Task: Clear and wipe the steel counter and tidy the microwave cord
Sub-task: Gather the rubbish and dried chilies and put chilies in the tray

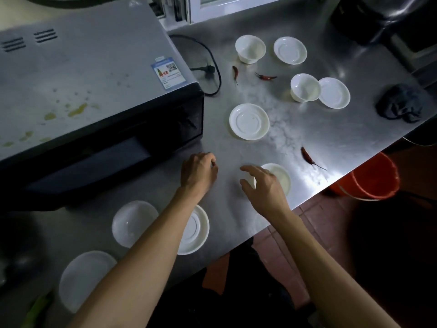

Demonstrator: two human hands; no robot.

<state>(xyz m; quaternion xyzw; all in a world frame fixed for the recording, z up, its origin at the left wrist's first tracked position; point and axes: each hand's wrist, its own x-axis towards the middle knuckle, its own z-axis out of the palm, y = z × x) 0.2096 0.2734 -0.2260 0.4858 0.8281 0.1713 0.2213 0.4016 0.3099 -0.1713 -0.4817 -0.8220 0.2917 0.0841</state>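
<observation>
Two bare hands reach over a cluttered steel counter (295, 143) beside a microwave (94, 91).

Nearest, white dishes flank the left forearm. The left hand (197, 171) is curled, pinching something small and reddish, likely a chilli. The right hand (262, 185) hovers released, fingers spread, just above a white bowl (281, 176); best to lift it cleanly by the rim. Farther off lie dried chillies, more dishes, a dark cloth (399, 104), and the loose microwave cord (212, 67).

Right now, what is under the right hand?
The right hand hovers over a white dish on the steel counter; the dish's near-left part is covered, contact unclear.
</observation>
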